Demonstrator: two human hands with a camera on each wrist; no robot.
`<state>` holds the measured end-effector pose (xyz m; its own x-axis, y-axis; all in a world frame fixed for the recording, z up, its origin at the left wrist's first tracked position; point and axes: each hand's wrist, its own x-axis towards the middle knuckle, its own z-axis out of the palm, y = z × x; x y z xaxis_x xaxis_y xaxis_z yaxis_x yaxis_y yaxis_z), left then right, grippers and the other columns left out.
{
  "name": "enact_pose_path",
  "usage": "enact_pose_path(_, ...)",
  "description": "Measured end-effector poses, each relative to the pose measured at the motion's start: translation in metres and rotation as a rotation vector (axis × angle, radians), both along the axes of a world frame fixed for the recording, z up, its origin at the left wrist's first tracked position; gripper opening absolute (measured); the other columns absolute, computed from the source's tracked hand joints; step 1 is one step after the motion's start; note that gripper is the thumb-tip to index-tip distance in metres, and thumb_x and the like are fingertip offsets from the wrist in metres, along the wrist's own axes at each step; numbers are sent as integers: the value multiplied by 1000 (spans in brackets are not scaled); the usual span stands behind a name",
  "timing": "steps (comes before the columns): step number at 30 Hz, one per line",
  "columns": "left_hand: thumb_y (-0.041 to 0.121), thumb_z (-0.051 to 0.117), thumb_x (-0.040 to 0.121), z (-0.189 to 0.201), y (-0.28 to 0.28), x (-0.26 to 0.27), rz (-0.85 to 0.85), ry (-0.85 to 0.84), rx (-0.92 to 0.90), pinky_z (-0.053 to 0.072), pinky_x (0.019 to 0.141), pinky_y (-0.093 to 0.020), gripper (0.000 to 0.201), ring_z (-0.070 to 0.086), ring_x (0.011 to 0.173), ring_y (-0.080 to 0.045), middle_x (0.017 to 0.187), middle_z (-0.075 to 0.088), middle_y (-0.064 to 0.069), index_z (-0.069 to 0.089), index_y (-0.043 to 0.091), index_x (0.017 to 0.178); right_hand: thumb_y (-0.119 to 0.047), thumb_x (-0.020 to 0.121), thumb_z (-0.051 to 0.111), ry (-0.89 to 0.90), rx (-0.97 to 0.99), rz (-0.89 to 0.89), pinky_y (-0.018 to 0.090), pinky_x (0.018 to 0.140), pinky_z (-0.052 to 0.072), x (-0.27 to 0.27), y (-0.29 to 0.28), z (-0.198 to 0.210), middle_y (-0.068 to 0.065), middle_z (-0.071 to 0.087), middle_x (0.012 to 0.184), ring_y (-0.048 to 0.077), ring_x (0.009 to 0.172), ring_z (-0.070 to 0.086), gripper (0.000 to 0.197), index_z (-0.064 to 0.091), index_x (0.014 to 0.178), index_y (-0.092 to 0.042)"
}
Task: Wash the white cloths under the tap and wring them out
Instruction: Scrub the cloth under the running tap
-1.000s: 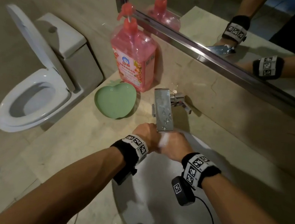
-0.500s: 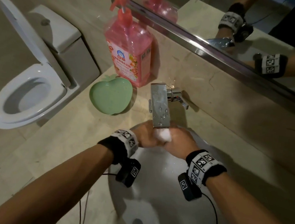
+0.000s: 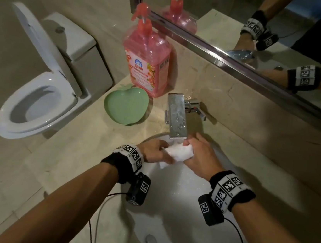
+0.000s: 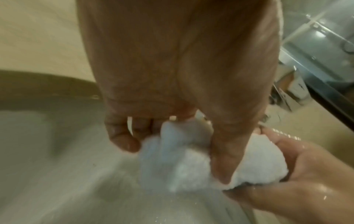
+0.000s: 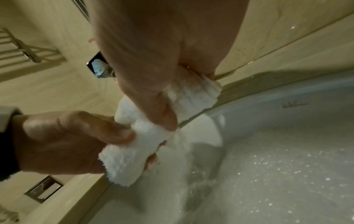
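Note:
A small wet white cloth (image 3: 179, 154) is bunched between both hands just below the chrome tap (image 3: 177, 116), over the white basin (image 3: 173, 220). My left hand (image 3: 155, 151) grips its left end, thumb pressed on the cloth (image 4: 191, 165). My right hand (image 3: 199, 156) grips the right end, thumb across the cloth (image 5: 145, 145). Water runs off the cloth into the basin (image 5: 268, 166). In the wrist views the cloth looks rolled and squeezed; the fingers behind it are mostly hidden.
A pink pump soap bottle (image 3: 145, 63) and a green apple-shaped dish (image 3: 126, 107) stand on the beige counter (image 3: 66, 160) left of the tap. A toilet (image 3: 39, 94) with raised lid is farther left. A mirror (image 3: 267, 33) runs above the backsplash. The drain plug (image 3: 151, 240) sits low in the basin.
The hands have dropped slightly from the spout and drawn apart, so more of the white cloth shows between them. The view has shifted a little.

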<state>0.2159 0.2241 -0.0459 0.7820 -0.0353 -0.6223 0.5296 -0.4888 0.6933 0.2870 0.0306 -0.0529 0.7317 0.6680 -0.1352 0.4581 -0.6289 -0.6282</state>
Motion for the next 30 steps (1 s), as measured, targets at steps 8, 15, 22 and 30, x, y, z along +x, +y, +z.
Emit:
enact_pose_path(8, 6, 76, 79, -1, -19, 20, 101, -377, 141, 51, 97, -38, 51, 62, 110, -29, 120, 64, -15, 55, 1, 125, -27, 65, 89, 573, 149, -207, 28, 89, 52, 11, -37, -3, -15, 55, 125, 8, 110, 60, 87, 41, 137, -34)
enact_pose_path(15, 21, 86, 68, 4, -5, 9, -16, -471, 429, 42, 83, -21, 66, 53, 105, -27, 117, 52, -12, 57, 8, 125, -34, 69, 85, 611, 74, -157, 39, 81, 62, 14, -6, -6, -6, 68, 117, 16, 103, 68, 68, 53, 129, -29)
enact_pose_path(22, 48, 83, 69, 11, 34, -5, 77, -102, 39, 46, 93, -30, 60, 60, 107, -15, 112, 61, 9, 54, 23, 115, -17, 71, 89, 418, 154, -87, 38, 96, 56, 14, 27, -1, -10, 72, 118, 10, 108, 69, 61, 64, 125, -25)
enact_pose_path(30, 44, 89, 61, 17, 12, 25, -48, 119, 4, 48, 52, -14, 34, 67, 66, -1, 71, 72, 16, 67, 33, 84, 1, 70, 79, 55, 171, -140, 17, 63, 50, 12, 7, 8, -16, 58, 88, 10, 79, 59, 47, 54, 97, -27)
